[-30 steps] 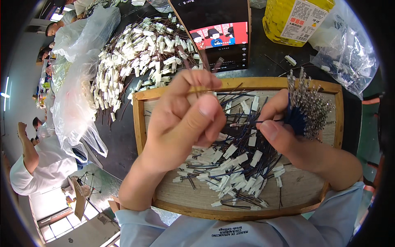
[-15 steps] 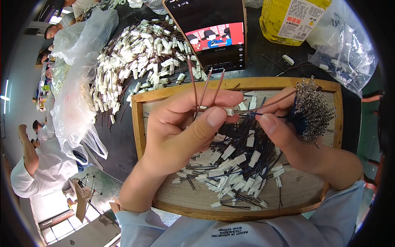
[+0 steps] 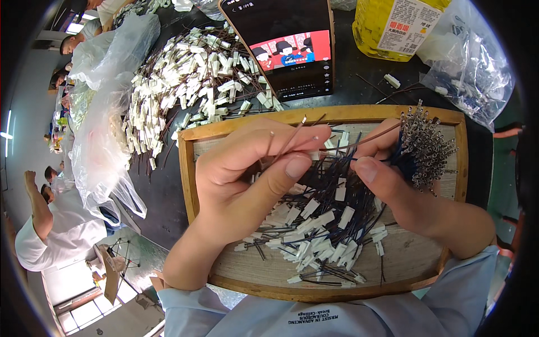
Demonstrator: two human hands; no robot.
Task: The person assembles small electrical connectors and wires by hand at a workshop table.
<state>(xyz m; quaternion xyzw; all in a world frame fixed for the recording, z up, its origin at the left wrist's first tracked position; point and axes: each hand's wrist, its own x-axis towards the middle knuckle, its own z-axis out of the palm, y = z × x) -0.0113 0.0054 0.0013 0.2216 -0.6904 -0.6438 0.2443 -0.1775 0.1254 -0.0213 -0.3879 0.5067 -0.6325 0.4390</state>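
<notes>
My left hand (image 3: 241, 174) is closed over a small white connector (image 3: 315, 155), pinched between thumb and forefinger, with most of it hidden. Several brown wires (image 3: 287, 139) stick out between its fingers. In my right hand (image 3: 387, 177) is a thick bundle of dark blue wires, whose crimped metal terminals (image 3: 428, 149) fan out past the fingers. The right thumb and forefinger pinch a blue wire close to the connector. One brown wire (image 3: 368, 136) stretches from the connector toward the right hand. Below both hands, white connectors with wires (image 3: 320, 230) lie piled in a wood-framed tray (image 3: 247, 285).
Beyond the tray's left side spreads a large heap of wired white connectors (image 3: 191, 78). A phone (image 3: 292, 76) stands behind the tray. At the back right are a yellow container (image 3: 387, 33) and a clear plastic bag (image 3: 471, 73). Another plastic bag (image 3: 101, 140) hangs at left; people sit beyond.
The brown wires in my left hand have tipped lower and to the right, and the left fingers now cover more of the connector. My right hand has hardly moved.
</notes>
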